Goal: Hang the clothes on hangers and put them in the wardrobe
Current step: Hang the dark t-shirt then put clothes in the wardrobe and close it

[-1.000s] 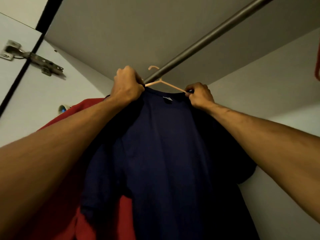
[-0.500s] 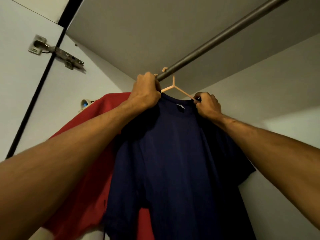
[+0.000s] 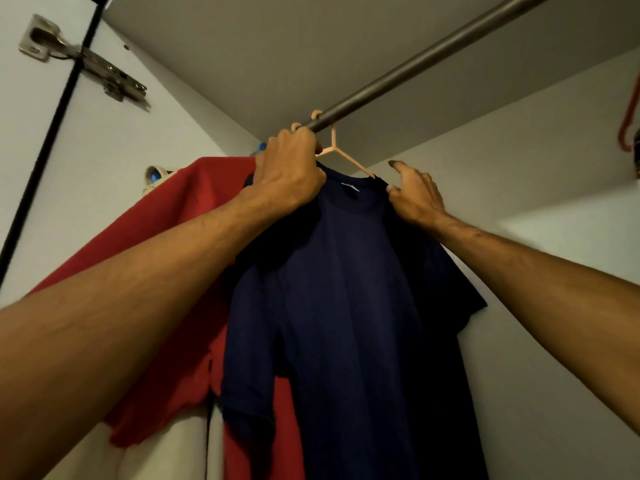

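A navy T-shirt [image 3: 346, 289] hangs on a pale pink hanger [image 3: 334, 147] whose hook sits over the grey wardrobe rail [image 3: 415, 62]. My left hand [image 3: 289, 171] grips the shirt's left shoulder and the hanger just under the rail. My right hand [image 3: 414, 194] is at the right side of the collar, its thumb on the fabric and its fingers loosening, the index finger lifted off. A red T-shirt [image 3: 166, 271] hangs on the rail just left of the navy one, partly behind my left arm.
The open wardrobe door with a metal hinge [image 3: 83, 60] stands at the left. Something red [image 3: 628, 126] hangs at the far right edge. The wardrobe's back wall [image 3: 519, 341] lies right of the shirts.
The hanger's hook has gone up onto the rail. My right hand has loosened its grip on the collar, fingers spreading. The view has shifted, so the shirts sit further right.
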